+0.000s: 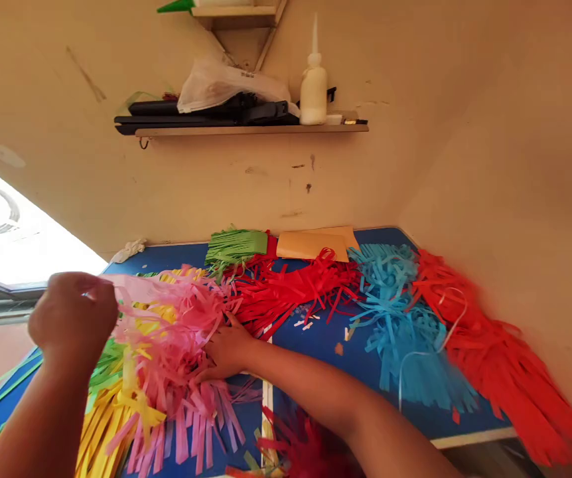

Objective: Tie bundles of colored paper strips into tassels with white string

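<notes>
My left hand (74, 312) is raised at the left, its fingers closed on the end of a pink fringed paper strip (201, 299). The strip stretches rightward from the fist into a pink heap. My right hand (229, 348) reaches in from the lower right and lies on the heap's right side with its fingers spread; some fingertips are hidden among the strands. Yellow fringed paper (99, 425) lies under and beside the pink, with green fringed paper (109, 365) showing behind my left wrist.
The blue table (326, 345) also bears red fringe (296, 285), blue fringe (390, 312), green fringe (239, 245) and tan paper sheets (313, 244). More red fringe (495, 358) hangs over the right edge. A wall shelf (251, 131) above holds a glue bottle (314, 89).
</notes>
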Demonstrator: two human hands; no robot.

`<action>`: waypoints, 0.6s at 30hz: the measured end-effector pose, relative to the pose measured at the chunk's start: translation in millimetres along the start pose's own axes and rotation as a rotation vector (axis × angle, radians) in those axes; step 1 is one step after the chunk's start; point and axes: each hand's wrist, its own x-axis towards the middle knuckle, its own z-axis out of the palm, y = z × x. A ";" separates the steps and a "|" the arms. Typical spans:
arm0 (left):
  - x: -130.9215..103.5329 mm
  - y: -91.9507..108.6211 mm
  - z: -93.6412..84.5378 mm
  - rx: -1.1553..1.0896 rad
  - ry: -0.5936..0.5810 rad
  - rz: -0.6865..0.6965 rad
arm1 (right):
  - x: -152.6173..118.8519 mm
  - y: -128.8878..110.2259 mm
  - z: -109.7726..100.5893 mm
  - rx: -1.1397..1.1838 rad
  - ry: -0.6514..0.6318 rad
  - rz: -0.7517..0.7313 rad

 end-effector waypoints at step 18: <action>-181.8 136.8 130.6 -0.369 0.066 1.164 | -290.2 45.4 -92.4 -2.840 -2.051 -1.706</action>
